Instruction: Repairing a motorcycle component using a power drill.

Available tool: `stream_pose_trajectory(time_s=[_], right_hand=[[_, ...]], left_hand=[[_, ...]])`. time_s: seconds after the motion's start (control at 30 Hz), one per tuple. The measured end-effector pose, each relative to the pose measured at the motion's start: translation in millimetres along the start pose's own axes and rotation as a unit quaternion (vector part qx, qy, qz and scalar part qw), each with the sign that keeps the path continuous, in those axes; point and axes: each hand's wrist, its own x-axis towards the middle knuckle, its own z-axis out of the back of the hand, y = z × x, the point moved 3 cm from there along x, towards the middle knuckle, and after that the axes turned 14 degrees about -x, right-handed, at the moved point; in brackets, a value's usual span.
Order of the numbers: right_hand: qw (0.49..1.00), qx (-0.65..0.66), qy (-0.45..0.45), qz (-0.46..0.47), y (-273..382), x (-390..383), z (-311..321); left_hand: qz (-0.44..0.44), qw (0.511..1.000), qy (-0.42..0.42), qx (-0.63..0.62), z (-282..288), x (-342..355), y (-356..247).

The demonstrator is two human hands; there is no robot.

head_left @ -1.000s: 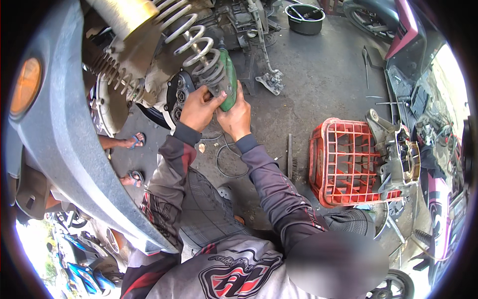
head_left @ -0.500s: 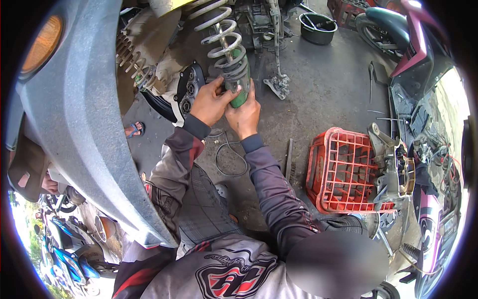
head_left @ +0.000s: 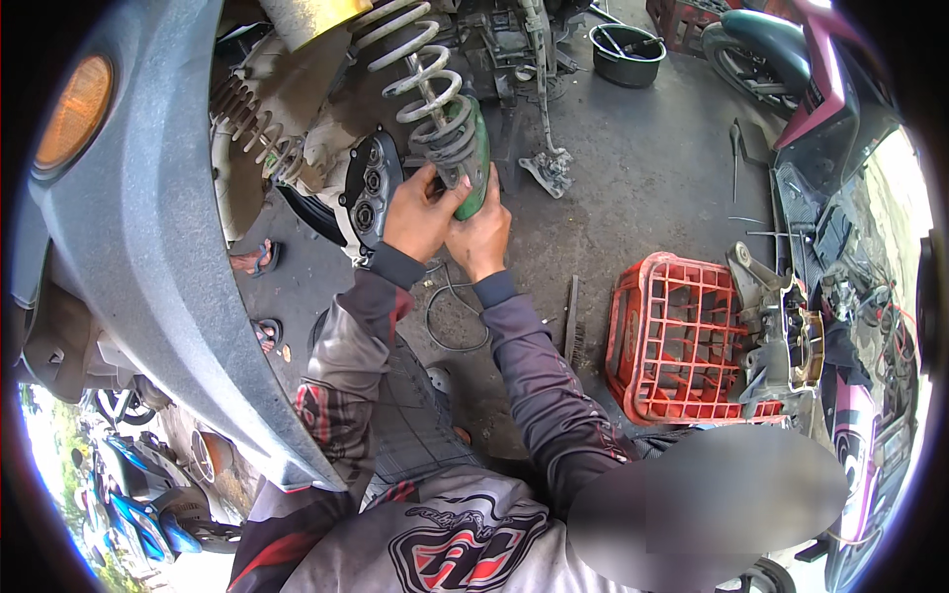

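Note:
A shock absorber with a pale coil spring (head_left: 427,64) slants down to my hands from the top of the picture. My left hand (head_left: 420,212) grips its lower mount (head_left: 450,148), with the thumb pressed on the metal. Just to the right, my right hand (head_left: 479,237) is closed round the lower part of an elongated green object (head_left: 479,158) lying against that mount; what exactly it is I cannot tell. Behind my left hand are a dark engine cover with round fittings (head_left: 374,178) and a second, rusty spring (head_left: 262,128).
A grey scooter panel (head_left: 158,247) curves along my left, with someone's sandalled foot (head_left: 257,259) beyond. A red crate (head_left: 672,336) with a metal casing (head_left: 796,326) stands right. Around are a black bucket (head_left: 628,64), brush (head_left: 572,316), cable (head_left: 445,346) and pink-and-dark motorbike (head_left: 811,99).
My hands and the shock's lower end have shifted a little to the right since a second ago, and the grip looks the same. The view has also shifted slightly.

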Motion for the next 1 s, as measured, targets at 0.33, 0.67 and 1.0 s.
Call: stream_pose_trajectory(time_s=[0.33,0.67,1.0], right_hand=[[0.999,0.019,0.044,0.003,-15.7,-7.4,15.1],[0.995,-0.069,0.023,0.074,0.5,-6.4,17.5],[0.977,-0.185,0.055,0.094,4.5,5.2,16.6]], left_hand=[[-0.003,0.996,-0.088,0.008,-29.6,-9.6,4.8],[0.164,0.922,-0.124,-0.329,13.3,40.3,9.4],[0.11,0.899,-0.063,-0.42,11.2,54.3,15.1]])
